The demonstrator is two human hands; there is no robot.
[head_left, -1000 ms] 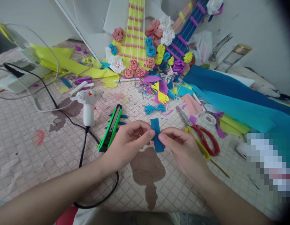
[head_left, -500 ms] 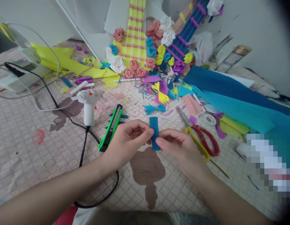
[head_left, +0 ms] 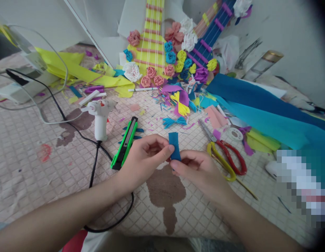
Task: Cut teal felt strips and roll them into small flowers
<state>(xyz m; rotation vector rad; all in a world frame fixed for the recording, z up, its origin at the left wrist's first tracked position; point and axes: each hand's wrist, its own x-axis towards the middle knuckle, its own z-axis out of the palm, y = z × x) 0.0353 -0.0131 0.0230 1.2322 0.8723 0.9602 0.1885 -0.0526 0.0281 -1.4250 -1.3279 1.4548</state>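
Note:
A small dark blue paper strip [head_left: 174, 141] is held upright between my two hands, above the patterned tablecloth. My left hand [head_left: 149, 155] pinches its left edge between thumb and fingers. The thumb and fingers of my right hand [head_left: 198, 166] close on the strip's lower end and cover part of it. Just beyond the strip lies a blue paper bow [head_left: 174, 121]. A green and black cutter [head_left: 125, 143] rests left of my left hand, over several dark blue paper pieces. Scissors with red and yellow handles [head_left: 232, 157] lie to the right of my right hand.
A white glue gun [head_left: 100, 120] stands at the left, its black cable [head_left: 92, 168] looping near my left forearm. Paper-flowered yellow [head_left: 149, 49] and blue [head_left: 204, 43] guitar shapes lean at the back. Blue paper sheets [head_left: 264, 112], tape [head_left: 234, 133] and scraps lie around.
My right hand has shifted slightly left and down on the strip, covering its lower end. The strip shows shorter below. My left hand keeps its hold.

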